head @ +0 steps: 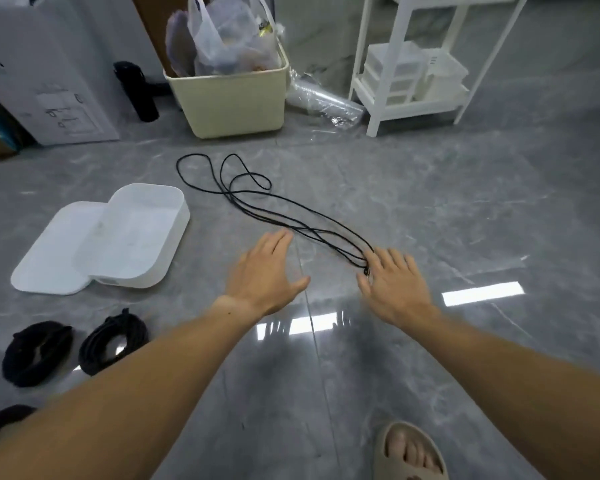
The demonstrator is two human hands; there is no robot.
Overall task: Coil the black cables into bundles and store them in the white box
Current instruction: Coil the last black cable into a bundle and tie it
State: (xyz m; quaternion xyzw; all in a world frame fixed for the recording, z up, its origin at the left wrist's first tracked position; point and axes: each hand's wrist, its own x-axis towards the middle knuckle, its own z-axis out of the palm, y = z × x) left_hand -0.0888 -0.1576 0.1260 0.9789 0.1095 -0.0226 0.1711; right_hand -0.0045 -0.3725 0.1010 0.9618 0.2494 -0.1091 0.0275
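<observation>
Coiled black bundles (pixel 35 351) lay far left | white box (pixel 132 233) sat open on its lid (pixel 49 251) | left hand (pixel 264 271) hovered flat, fingers straight | loose black cable (pixel 274 202) sprawled on floor (pixel 465 220) | right hand (pixel 395 285) spread, fingertips at cable's near end.

Both forearms are showing bare from the near edge of the view up to the wrists, with no sleeves, watch or bracelet on them. The left hand (pixel 265 271) and the right hand (pixel 394 284) are wearing no gloves or rings. A foot at the near right is wearing a beige open-toed slide sandal (pixel 407 452) with a thick moulded strap, its toes showing.
</observation>
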